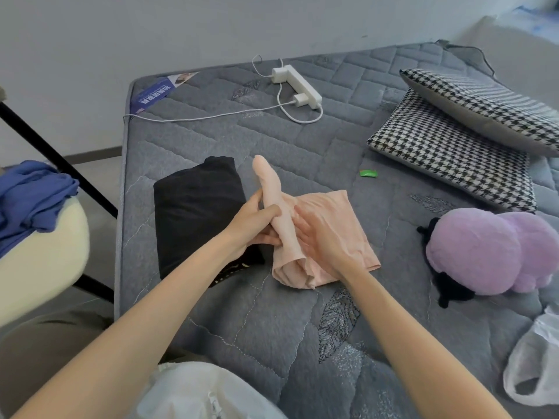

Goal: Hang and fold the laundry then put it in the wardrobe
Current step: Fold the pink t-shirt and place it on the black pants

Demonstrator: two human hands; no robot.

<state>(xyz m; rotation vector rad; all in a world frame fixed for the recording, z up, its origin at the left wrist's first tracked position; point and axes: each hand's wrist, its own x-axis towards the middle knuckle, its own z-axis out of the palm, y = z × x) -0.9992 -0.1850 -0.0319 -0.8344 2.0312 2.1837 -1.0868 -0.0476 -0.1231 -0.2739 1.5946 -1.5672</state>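
A pale pink garment [335, 213] lies on the grey quilted mattress [272, 328], its left part rolled into a narrow tube that sticks up toward the far side. My left hand [254, 225] grips that rolled tube around its middle. Flat on the spread part of the pink garment, fingers apart, rests my right hand [320, 237]. A folded black garment [196, 210] lies just left of the pink one, partly under my left wrist. A blue garment [33, 195] is heaped on a cream chair at the far left.
Two houndstooth pillows [453, 152] and a purple plush toy [484, 252] sit at the right. A white power strip [299, 86] with cables lies at the mattress's far side. Clear plastic bags [532, 364] lie at the near right and near my body. A black rail [60, 164] crosses at left.
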